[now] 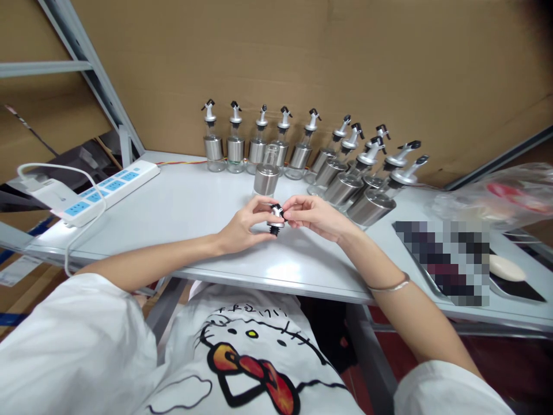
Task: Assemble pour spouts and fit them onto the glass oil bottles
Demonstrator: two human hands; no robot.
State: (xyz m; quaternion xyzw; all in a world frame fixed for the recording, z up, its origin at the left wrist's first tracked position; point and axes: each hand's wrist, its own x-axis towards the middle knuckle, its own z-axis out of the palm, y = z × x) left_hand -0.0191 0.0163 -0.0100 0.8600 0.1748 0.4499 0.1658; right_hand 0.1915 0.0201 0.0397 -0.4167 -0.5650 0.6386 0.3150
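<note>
Over the front middle of the table, my left hand (244,226) grips a pour spout (275,218) by its silver collar, with the black ribbed stopper pointing down. My right hand (315,216) pinches the spout's black lever at the top, its fingertips closed on that small part. Just behind my hands stands a glass bottle (266,180) with a steel sleeve and no spout on it. A row of similar bottles (213,148) fitted with silver and black spouts lines the back of the table and curves forward on the right, near my right forearm.
A white power strip (114,187) with a plugged-in charger and cable lies on the table's left. At right are a pixelated flat item (444,262), a pale oval object (506,268) and a clear plastic bag (505,196). Cardboard (276,52) walls the back.
</note>
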